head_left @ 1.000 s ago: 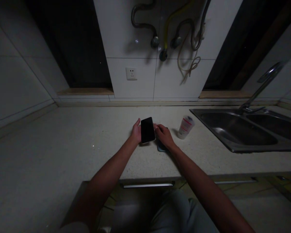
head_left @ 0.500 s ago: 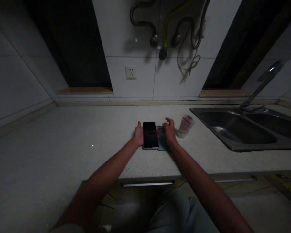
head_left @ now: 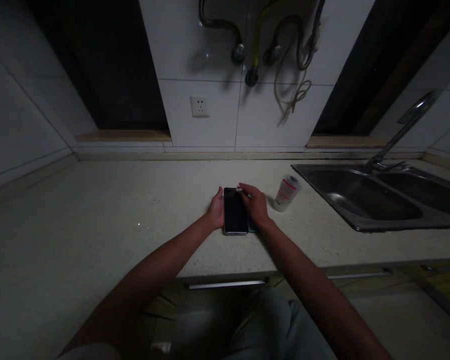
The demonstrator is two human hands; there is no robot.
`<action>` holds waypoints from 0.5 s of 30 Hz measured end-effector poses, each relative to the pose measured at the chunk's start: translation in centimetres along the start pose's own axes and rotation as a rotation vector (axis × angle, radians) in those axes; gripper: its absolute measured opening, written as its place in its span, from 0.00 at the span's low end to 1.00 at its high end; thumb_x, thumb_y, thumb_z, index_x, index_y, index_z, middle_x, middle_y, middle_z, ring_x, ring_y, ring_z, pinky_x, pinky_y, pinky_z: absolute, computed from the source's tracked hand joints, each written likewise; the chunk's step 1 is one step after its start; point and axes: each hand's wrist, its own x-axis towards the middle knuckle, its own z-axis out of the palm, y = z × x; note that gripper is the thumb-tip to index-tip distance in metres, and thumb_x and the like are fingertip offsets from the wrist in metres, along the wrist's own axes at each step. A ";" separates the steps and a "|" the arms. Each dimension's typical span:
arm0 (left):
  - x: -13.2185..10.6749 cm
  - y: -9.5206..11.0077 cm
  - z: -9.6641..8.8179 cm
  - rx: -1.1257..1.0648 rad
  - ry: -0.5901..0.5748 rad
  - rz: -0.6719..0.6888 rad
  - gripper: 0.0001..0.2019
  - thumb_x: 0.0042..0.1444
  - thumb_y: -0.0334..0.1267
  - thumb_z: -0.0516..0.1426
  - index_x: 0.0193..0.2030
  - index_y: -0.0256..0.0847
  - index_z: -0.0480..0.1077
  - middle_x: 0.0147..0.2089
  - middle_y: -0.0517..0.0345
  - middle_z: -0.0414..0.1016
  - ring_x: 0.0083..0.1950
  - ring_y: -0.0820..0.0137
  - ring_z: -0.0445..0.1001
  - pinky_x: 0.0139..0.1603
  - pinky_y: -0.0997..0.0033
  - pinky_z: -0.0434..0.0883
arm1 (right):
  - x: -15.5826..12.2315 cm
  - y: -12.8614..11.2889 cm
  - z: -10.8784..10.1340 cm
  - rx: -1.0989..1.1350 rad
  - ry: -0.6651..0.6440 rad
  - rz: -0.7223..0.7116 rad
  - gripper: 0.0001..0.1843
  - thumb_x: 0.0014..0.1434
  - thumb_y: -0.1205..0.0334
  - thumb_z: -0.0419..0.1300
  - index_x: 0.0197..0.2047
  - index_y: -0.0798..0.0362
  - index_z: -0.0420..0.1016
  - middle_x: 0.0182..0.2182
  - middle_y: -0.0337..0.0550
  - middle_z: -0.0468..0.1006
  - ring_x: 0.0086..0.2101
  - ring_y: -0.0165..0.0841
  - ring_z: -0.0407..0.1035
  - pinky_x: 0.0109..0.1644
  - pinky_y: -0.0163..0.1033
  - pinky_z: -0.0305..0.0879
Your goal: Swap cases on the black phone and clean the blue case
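My left hand (head_left: 216,210) is closed on the left edge of a black smartphone (head_left: 235,217), its thumb along the side. The phone lies screen up, low over the counter, and its screen is dark. My right hand (head_left: 255,204) reaches over the phone's upper right part. Its fingers pinch a small white tissue (head_left: 239,190), which touches the top of the screen; most of it is hidden. Under my right wrist a blue phone case (head_left: 252,227) shows in part. To the right of that hand stands a clear plastic cup (head_left: 286,193) with red print.
A steel double sink (head_left: 360,197) with a faucet (head_left: 401,130) is set into the pale countertop (head_left: 165,200) at the right. On the tiled wall behind are a power socket (head_left: 199,107) and several hoses. A drawer handle (head_left: 227,284) lies below the front edge.
My right hand has moved left from over the blue case onto the phone's upper part, carrying the white tissue to the screen. My left hand still grips the phone.
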 end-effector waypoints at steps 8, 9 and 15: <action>0.4 0.0 0.1 -0.068 0.046 -0.006 0.33 0.63 0.63 0.41 0.49 0.37 0.73 0.40 0.46 0.81 0.45 0.55 0.80 0.51 0.53 0.72 | -0.2 -2.2 0.1 -0.204 -0.319 -0.367 0.19 0.67 0.65 0.51 0.59 0.53 0.73 0.61 0.54 0.70 0.66 0.41 0.56 0.70 0.59 0.45; 0.5 0.0 -0.1 -0.074 0.064 0.000 0.32 0.63 0.63 0.42 0.48 0.37 0.73 0.38 0.47 0.81 0.43 0.55 0.80 0.50 0.53 0.72 | -0.4 -2.4 -0.1 -0.201 -0.343 -0.403 0.19 0.67 0.65 0.51 0.58 0.52 0.74 0.61 0.53 0.71 0.66 0.42 0.56 0.70 0.62 0.43; 1.1 0.3 -1.3 -0.049 0.158 0.033 0.32 0.63 0.61 0.41 0.47 0.35 0.73 0.27 0.50 0.77 0.30 0.59 0.78 0.41 0.56 0.74 | -2.7 -2.7 -1.7 -0.101 -0.491 -0.557 0.18 0.64 0.66 0.55 0.56 0.48 0.76 0.59 0.46 0.73 0.67 0.43 0.55 0.70 0.65 0.39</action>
